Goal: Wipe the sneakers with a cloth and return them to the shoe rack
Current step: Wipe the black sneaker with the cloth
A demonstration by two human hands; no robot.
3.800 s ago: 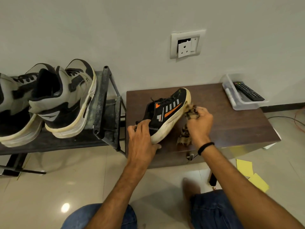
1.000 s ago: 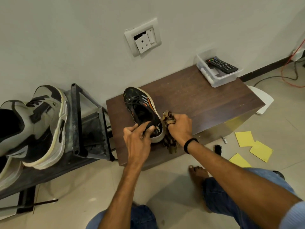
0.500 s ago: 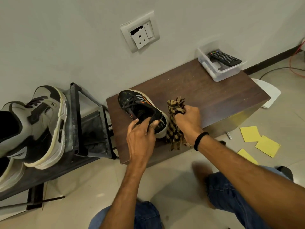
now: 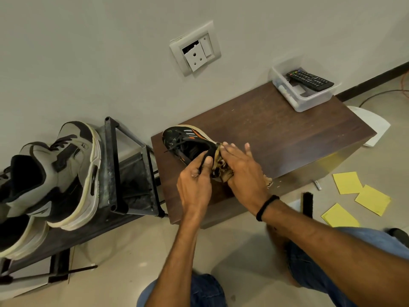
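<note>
A black sneaker with orange and white stripes rests on the dark wooden table, toe pointing away to the left. My left hand grips its heel collar, thumb inside the opening. My right hand lies with straight fingers over a brown checked cloth and presses it against the heel. Most of the cloth is hidden under the hand; a frayed bit shows at the table's edge. To the left stands the metal shoe rack.
Grey and black sneakers sit on the rack's top shelf. A clear plastic box with a remote stands at the table's far right corner. Yellow paper notes and a black brush lie on the floor to the right.
My right hand brought the cloth from beside the sneaker onto its heel and flattened over it. The left hand kept its grip on the heel collar. The camera tilted.
</note>
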